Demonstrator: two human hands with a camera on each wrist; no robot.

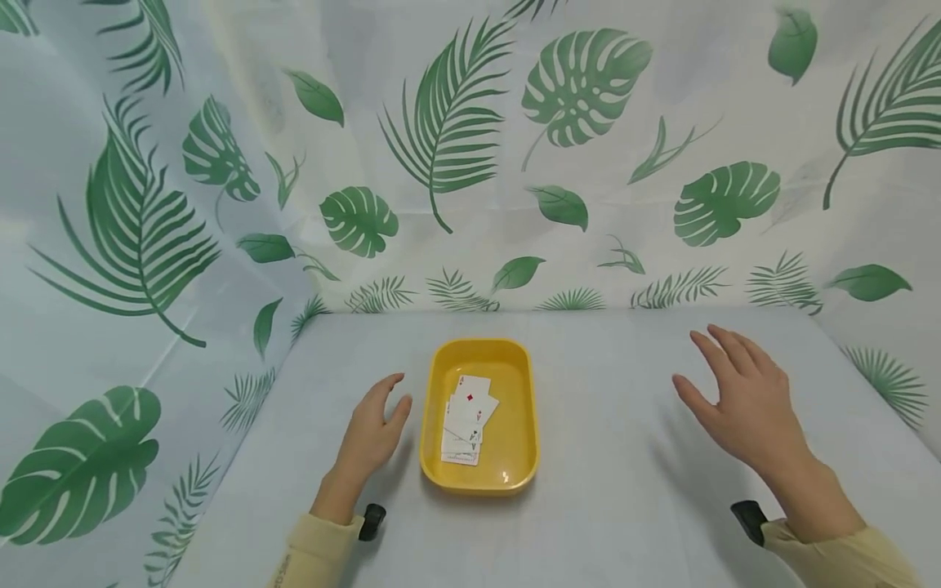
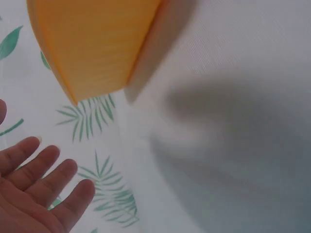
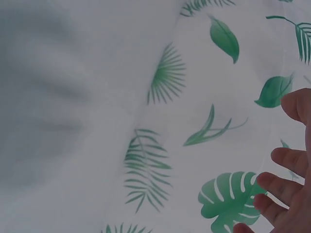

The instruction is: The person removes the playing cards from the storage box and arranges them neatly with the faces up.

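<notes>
Cards (image 1: 465,420) in yellow tray (image 1: 519,469)

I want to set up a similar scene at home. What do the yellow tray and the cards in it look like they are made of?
The yellow tray looks like molded plastic: one even color, rounded rim, a small glossy highlight on its floor. The cards look like thin coated paper playing cards, white and flat, fanned loosely with printed pips; paper or plastic stock cannot be told apart here.
</notes>
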